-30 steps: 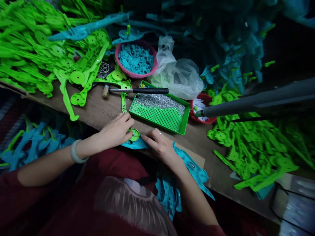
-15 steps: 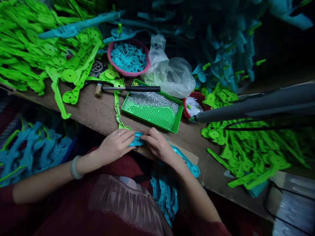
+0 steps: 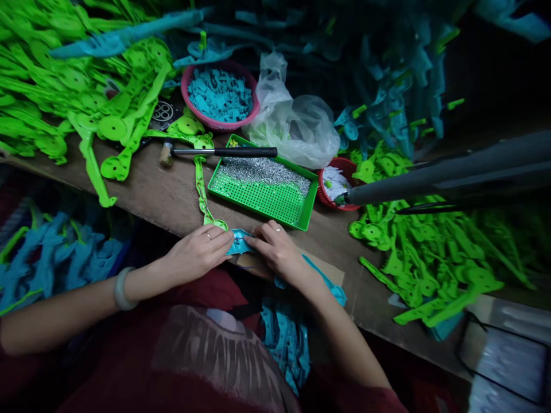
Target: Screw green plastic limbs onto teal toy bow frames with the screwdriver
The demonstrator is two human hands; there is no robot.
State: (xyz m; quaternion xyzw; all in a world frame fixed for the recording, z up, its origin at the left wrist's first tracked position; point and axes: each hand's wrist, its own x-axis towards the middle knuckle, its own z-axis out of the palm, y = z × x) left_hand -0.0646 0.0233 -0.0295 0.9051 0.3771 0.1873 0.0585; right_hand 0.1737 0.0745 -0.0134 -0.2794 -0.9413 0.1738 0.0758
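Observation:
Between my hands a blue plastic part (image 3: 239, 243) lies at the front edge of the bench. My left hand (image 3: 205, 248) is closed over its left end, fingers together on top. My right hand (image 3: 275, 246) pinches at its right side with thumb and fingertips; whether a small piece sits in that pinch is too small to tell. A longer blue moulded piece (image 3: 331, 289) shows beyond my right wrist, on brown cardboard (image 3: 329, 269). Just past my left fingers lies a green plastic part (image 3: 201, 189).
A green tray (image 3: 262, 203) holds many small metal pieces, and a hammer (image 3: 224, 152) lies across its far edge. Behind stand a pink bowl (image 3: 189, 103) of blue bits and a plastic bag (image 3: 312, 135). Green parts (image 3: 430, 258) pile up right; a grey arm (image 3: 430, 178) juts in.
The view has shifted slightly. My hands have parted a little, so more of the blue part shows between them.

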